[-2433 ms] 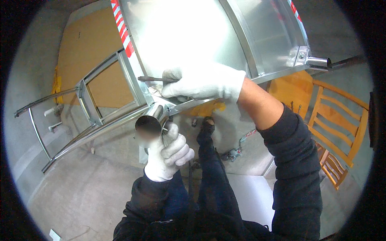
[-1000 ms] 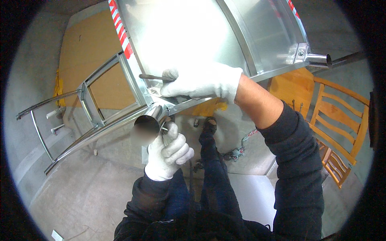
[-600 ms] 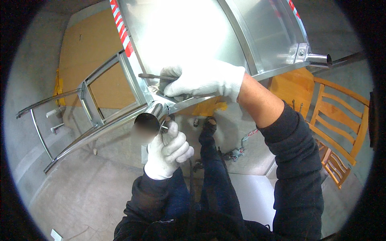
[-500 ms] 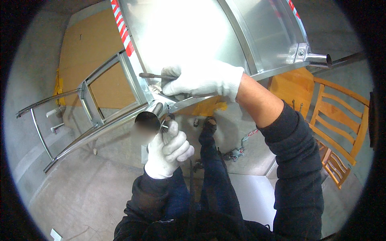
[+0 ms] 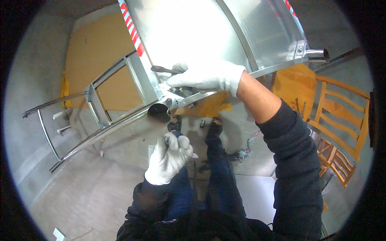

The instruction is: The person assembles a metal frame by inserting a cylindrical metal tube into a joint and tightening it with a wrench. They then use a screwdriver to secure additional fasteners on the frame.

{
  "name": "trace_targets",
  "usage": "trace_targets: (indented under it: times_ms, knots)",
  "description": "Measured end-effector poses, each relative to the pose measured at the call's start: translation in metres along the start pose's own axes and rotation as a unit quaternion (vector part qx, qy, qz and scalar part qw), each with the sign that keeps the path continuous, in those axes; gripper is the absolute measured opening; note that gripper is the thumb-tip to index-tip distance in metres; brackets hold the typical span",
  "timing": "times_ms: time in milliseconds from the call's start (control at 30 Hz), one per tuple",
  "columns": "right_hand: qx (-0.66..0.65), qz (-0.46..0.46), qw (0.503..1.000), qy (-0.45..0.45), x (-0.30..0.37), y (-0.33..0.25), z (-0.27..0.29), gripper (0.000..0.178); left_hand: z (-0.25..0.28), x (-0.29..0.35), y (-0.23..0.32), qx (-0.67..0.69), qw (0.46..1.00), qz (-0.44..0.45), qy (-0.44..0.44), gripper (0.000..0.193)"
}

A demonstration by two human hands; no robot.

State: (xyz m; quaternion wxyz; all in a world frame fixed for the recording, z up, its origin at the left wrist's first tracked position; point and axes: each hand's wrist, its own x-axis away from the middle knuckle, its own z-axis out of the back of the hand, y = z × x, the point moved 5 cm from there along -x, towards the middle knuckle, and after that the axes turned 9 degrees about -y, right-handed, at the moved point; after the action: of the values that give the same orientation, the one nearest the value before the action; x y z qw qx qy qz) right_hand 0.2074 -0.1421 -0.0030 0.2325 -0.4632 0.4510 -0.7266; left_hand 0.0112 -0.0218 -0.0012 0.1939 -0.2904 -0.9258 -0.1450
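Both my hands wear white knitted gloves. My right hand (image 5: pixel 209 78) is closed around a slim dark metal tool (image 5: pixel 161 69), whose rounded end sticks out to the left; its kind cannot be made out. That hand rests at the near corner of a shiny sheet-metal platform (image 5: pixel 271 52). Below the corner, the open end of a round metal tube (image 5: pixel 160 112) faces me. My left hand (image 5: pixel 169 158) hangs in front of the tube, apart from it. Its fingers are curled in a pinch, with a small greyish bit (image 5: pixel 166 140) showing between them, too little to name.
A metal ladder-like frame (image 5: pixel 92 100) reaches out to the left. Red-and-white striped tape (image 5: pixel 130 28) runs along the platform's edge. To the right stand a wooden chair (image 5: pixel 341 114) and a pipe stub (image 5: pixel 317 53). A white panel (image 5: pixel 255 197) lies on the floor.
My left hand has drawn back toward me, away from the tube end. My right hand still grips the tool, which sits slightly higher and tilts differently. The view has shifted a little.
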Motion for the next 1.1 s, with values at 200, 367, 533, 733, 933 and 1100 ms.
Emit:
trace_targets:
  times_ms: [200, 367, 533, 733, 933, 1100]
  knots:
    - [0.227, 0.014, 0.930, 0.289, 0.021, -0.018, 0.015, 0.049, 0.001, 0.023, 0.030, -0.077, 0.997, -0.026, 0.016, 0.032]
    - [0.393, 0.002, 0.819, 0.419, 0.043, -0.020, 0.024, 0.033, 0.006, 0.030, 0.044, -0.116, 0.992, 0.020, 0.039, 0.031]
    - [0.187, 0.041, 0.821, 0.537, 0.098, -0.036, -0.032, 0.028, -0.006, 0.037, 0.052, -0.179, 0.980, 0.055, 0.059, 0.032]
    - [-0.323, 0.111, 0.815, 0.468, 0.089, -0.048, -0.205, 0.022, -0.015, 0.042, 0.045, -0.306, 0.948, 0.039, 0.076, 0.029]
    - [-0.584, 0.146, 0.633, 0.487, 0.089, -0.035, -0.241, 0.015, -0.022, 0.048, 0.021, -0.438, 0.896, 0.005, 0.064, 0.019]
    - [-0.576, 0.111, 0.627, 0.512, 0.104, -0.016, -0.248, 0.013, -0.015, 0.049, -0.006, -0.466, 0.881, -0.016, 0.076, 0.016]
